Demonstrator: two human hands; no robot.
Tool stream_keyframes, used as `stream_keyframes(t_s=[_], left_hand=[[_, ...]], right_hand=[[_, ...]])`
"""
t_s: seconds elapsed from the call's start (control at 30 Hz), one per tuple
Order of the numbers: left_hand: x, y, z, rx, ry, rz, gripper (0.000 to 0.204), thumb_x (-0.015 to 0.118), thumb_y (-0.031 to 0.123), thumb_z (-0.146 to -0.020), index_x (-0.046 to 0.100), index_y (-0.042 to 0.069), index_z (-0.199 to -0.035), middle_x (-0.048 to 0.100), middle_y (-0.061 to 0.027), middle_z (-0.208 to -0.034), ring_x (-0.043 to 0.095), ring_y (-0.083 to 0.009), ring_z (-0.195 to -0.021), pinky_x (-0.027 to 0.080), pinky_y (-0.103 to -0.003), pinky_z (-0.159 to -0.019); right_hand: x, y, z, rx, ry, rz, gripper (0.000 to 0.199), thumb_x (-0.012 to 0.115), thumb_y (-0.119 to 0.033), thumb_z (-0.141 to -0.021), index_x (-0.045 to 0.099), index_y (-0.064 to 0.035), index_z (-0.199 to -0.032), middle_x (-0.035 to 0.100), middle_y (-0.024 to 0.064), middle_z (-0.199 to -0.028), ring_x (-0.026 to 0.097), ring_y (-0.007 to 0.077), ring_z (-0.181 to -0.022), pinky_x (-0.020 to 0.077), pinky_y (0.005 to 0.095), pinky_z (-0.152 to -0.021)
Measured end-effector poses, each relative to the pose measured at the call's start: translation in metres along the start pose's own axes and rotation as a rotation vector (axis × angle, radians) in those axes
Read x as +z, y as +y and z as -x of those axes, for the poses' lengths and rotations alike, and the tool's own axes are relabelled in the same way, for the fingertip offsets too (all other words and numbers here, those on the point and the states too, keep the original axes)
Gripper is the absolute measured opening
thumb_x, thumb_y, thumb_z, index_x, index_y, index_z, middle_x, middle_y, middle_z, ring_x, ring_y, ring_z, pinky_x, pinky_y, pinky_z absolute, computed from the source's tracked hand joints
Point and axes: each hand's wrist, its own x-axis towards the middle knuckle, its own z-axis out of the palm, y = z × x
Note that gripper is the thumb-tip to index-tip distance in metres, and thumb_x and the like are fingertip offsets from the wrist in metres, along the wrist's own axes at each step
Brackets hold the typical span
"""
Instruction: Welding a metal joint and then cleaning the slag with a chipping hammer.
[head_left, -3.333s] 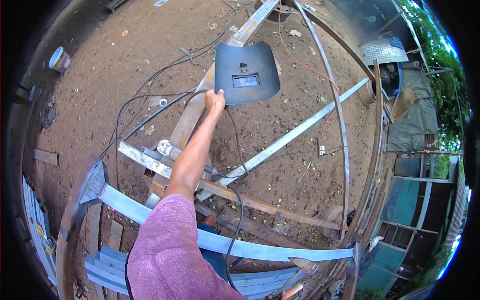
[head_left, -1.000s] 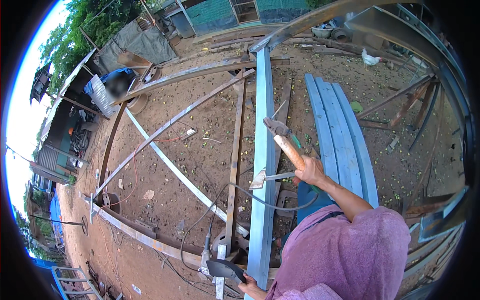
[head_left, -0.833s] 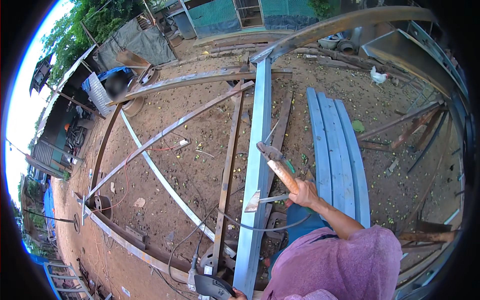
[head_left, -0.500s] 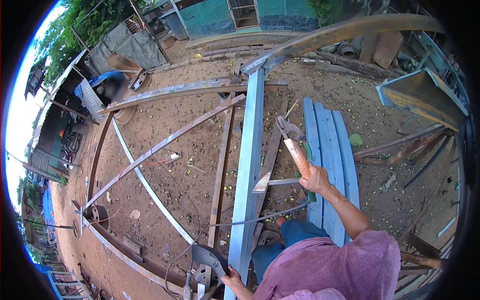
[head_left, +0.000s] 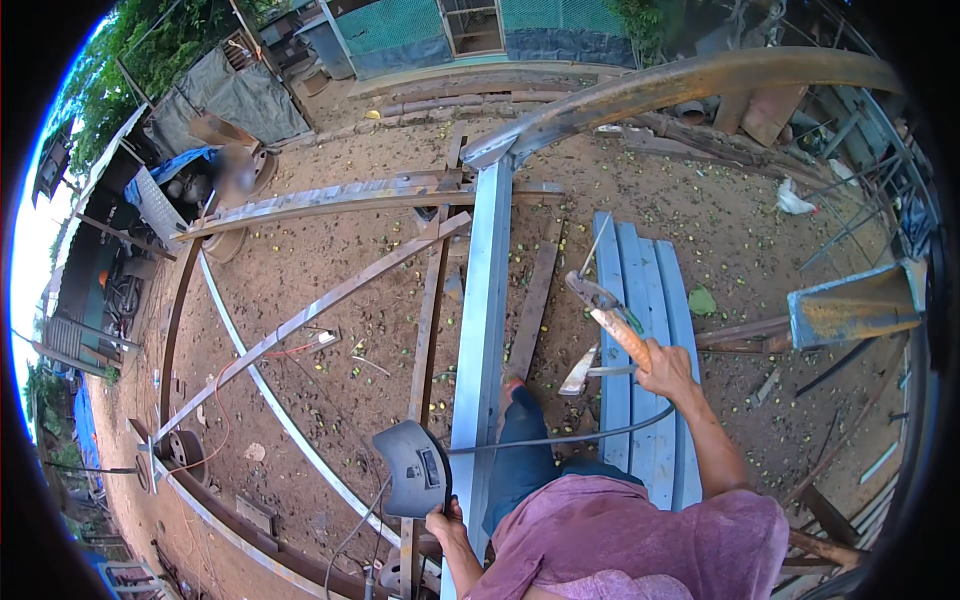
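Bare reddish dirt [head_left: 330,290] spreads under a half-built steel frame, with sheds and green netting along the far edge. Starting at the left, a curved steel bar [head_left: 270,400] sweeps across the ground, and rusty diagonal members [head_left: 330,300] cross above it. Low in the middle, our left hand [head_left: 445,520] has its fingers wrapped around the handle of a dark welding shield [head_left: 412,468], which hangs just beside the long grey-blue beam [head_left: 485,330] that runs away from us. A black cable [head_left: 560,440] loops over our bent leg toward the right. There, our right hand [head_left: 665,370] closes its fingers on the welding electrode holder [head_left: 608,315], whose thin rod [head_left: 593,245] points up and away over the stacked blue channels [head_left: 640,300]. We judge that good work here means bringing the shield up to the face before striking an arc, keeping the rod tip steady and letting the cable hang slack so it does not tug the wrist. Room is tight: the beam's edge lies close at our left, the channel stack under our right arm and a rusty arched girder [head_left: 680,85] ahead. Open ground lies mostly to the left, between the diagonals. On the far right, a tilted blue beam end [head_left: 855,305] juts in, well apart from the hand.
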Motion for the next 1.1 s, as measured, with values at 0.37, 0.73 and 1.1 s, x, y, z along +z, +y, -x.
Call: stream_keyframes(t_s=[0.37,0.73,1.1], left_hand=[[0.267,0.065,-0.107,-0.06,0.021,0.06,0.023,0.048,0.021,-0.092,0.064,0.006,-0.099,0.067,-0.0094,-0.08,0.064,-0.022,-0.063,0.053,-0.028,-0.052],[0.477,0.103,-0.1,-0.138,-0.32,0.072,0.023,0.051,0.012,-0.083,0.066,-0.002,-0.094,0.07,-0.0144,-0.083,0.064,-0.023,-0.064,0.054,-0.029,-0.058],[0.547,-0.002,-0.045,0.018,-0.081,-0.195,0.023,0.049,0.014,-0.088,0.064,-0.003,-0.094,0.069,-0.0151,-0.079,0.064,-0.0234,-0.062,0.052,-0.03,-0.053]], right_hand=[[0.074,0.009,-0.109,0.518,-0.174,-0.032,0.027,0.066,-0.02,-0.071,0.06,-0.0018,-0.09,0.067,0.0246,-0.073,0.067,0.0441,-0.068,0.053,0.0541,-0.068],[0.058,0.101,-0.305,0.746,0.085,-0.067,0.027,0.067,-0.014,-0.07,0.06,-0.0001,-0.091,0.066,0.0254,-0.073,0.066,0.045,-0.07,0.0532,0.0545,-0.066],[0.097,0.249,-0.445,0.827,-0.123,-0.177,0.037,0.067,-0.02,-0.072,0.063,-0.0004,-0.103,0.069,0.0257,-0.088,0.068,0.044,-0.086,0.054,0.0533,-0.08]])
